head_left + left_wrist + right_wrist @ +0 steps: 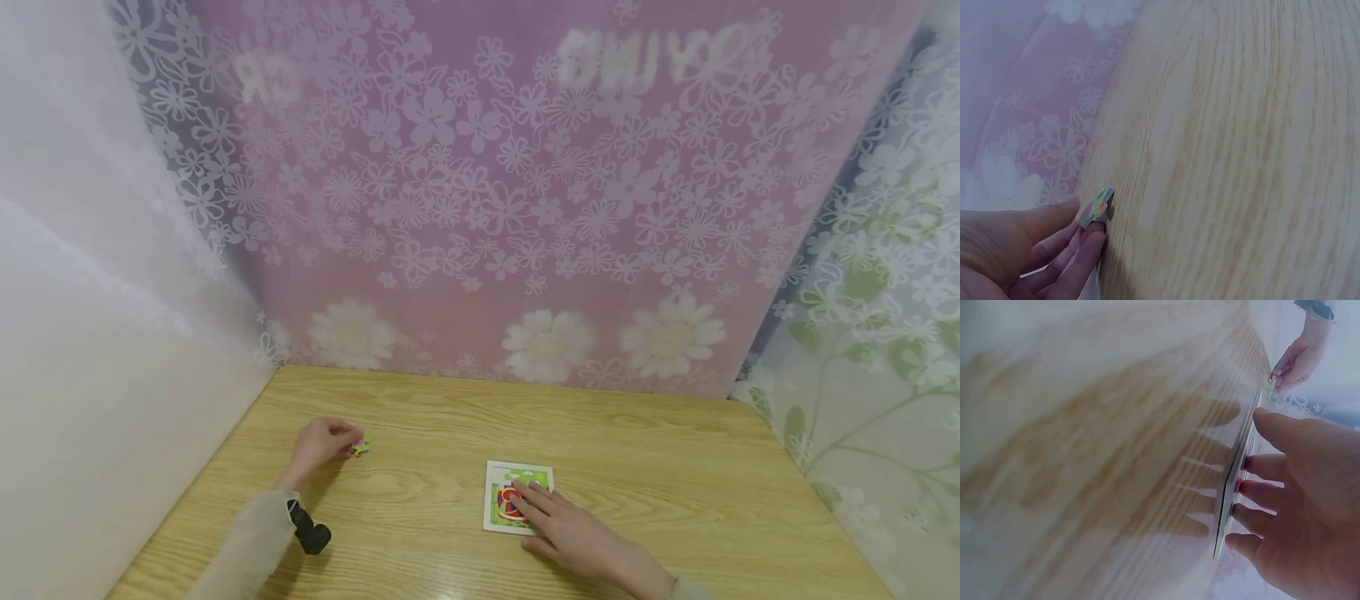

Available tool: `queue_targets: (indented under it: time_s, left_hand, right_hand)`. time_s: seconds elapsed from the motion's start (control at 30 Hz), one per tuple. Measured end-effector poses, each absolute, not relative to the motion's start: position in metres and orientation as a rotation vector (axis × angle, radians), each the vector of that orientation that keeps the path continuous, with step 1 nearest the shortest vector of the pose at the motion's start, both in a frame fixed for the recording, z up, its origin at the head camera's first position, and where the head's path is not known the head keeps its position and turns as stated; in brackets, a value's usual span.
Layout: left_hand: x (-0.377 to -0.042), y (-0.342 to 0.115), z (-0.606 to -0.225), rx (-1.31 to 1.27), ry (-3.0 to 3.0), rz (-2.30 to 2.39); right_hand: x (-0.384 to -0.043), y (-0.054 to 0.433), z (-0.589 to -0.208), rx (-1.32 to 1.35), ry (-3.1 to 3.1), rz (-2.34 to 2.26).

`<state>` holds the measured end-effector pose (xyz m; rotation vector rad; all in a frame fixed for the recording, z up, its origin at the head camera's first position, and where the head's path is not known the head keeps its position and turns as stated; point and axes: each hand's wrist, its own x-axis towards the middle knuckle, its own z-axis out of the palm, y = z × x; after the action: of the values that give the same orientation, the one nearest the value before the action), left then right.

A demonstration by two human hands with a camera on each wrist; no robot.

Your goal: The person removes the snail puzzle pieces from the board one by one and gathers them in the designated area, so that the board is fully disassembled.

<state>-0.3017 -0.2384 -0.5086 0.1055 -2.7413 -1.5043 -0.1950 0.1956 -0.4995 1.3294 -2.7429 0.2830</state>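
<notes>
A pale wood-grained bench (420, 508) is hemmed in on three sides. A pink curtain (465, 208) printed with white flowers runs along its far edge, with big daisies low down and blurred pale lettering near the top. A plain whitish curtain (112, 333) follows the left edge, and a white curtain with green leaves (885, 375) follows the right.

A square puzzle board (488, 500) lies flat about midway between the left and right edges, well apart from the far edge. The right hand (573, 533) reaches over it, fingers straight and parted, fingertips resting on the board; it hides the board's near right corner and much of its right side. Inside the white rim sits a picture (506, 504) in green, red and purple; whether any slot under the fingers is bare cannot be told.

Closer to the far left corner of the bench, the left hand (322, 442) pinches a small multicoloured puzzle piece (1094, 209) between thumb and fingers, well apart from the board. Whether it is one piece or several is unclear. A black device (309, 531) sits at the left wrist, beside a pale sleeve (251, 537).
</notes>
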Motion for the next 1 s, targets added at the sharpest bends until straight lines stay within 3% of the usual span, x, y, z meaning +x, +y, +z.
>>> queue_targets:
  time_s: [1.0]
  left_hand:
    - [-0.3028,-0.2395,-0.505,-0.015,-2.768,-1.055]
  right_hand:
    - [-0.1965,0.1949,-0.4936,1.292,-2.923,0.47]
